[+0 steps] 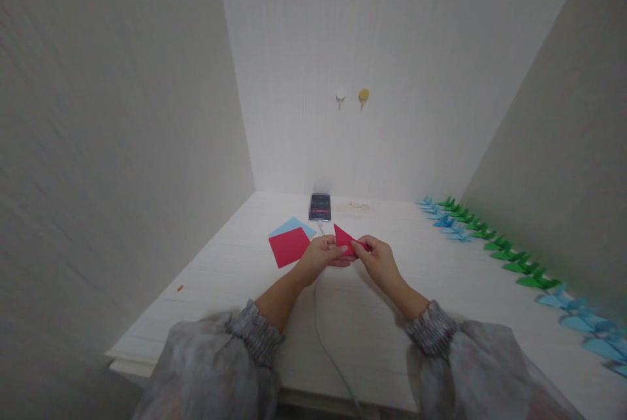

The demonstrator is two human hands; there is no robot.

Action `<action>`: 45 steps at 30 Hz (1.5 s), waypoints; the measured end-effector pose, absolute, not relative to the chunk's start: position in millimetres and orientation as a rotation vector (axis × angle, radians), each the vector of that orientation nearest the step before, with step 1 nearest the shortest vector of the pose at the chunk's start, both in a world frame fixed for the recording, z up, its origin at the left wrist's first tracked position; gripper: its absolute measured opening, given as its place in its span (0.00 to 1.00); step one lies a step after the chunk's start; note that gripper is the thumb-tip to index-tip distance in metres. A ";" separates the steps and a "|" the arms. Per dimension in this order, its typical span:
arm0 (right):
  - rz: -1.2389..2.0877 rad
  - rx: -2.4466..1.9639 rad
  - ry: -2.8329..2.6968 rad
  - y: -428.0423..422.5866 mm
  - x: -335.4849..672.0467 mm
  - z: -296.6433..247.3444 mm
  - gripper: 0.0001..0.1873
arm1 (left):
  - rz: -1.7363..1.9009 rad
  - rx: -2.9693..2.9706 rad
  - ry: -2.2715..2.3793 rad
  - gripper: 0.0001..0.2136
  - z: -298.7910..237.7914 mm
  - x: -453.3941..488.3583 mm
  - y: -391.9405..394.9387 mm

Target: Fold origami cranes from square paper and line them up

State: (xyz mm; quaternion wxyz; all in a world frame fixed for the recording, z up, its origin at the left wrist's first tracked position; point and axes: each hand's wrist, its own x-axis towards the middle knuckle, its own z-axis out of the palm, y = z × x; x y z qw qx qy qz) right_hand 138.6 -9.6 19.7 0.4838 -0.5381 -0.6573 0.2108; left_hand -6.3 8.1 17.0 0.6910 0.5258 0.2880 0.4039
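Observation:
A red sheet of origami paper (341,234), folded to a pointed triangular shape, is held up between both hands above the white table. My left hand (326,254) supports it from below, thumb pressed on its front. On the other side, my right hand (376,257) pinches the right corner between thumb and fingers. The lower part of the paper is covered by my fingers. Just left of my left hand lies a flat red paper sheet (289,247), partly over a light blue sheet (294,224).
A phone (320,207) lies near the back wall, and a cable (321,335) runs toward the front edge. Rows of green folded paper cranes (507,255) and blue ones (568,302) line the right side. An orange scrap (180,288) lies left. Two hooks (363,96) are on the wall.

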 end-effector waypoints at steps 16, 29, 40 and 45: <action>0.630 -1.293 -1.494 -6.1 140.5 14.4 0.14 | 0.905 1.164 0.605 0.18 12.3 -4.9 11.7; 0.988 -1.085 -1.351 -4.8 137.9 17.6 0.12 | 0.931 1.166 0.678 0.21 14.6 -5.3 7.9; 0.973 -1.210 -1.362 -2.5 144.6 15.9 0.13 | 0.922 1.225 0.803 0.18 14.2 -7.7 9.4; 0.906 -1.209 -1.361 -0.7 147.8 13.2 0.14 | 0.831 1.293 0.884 0.13 18.8 -7.9 7.8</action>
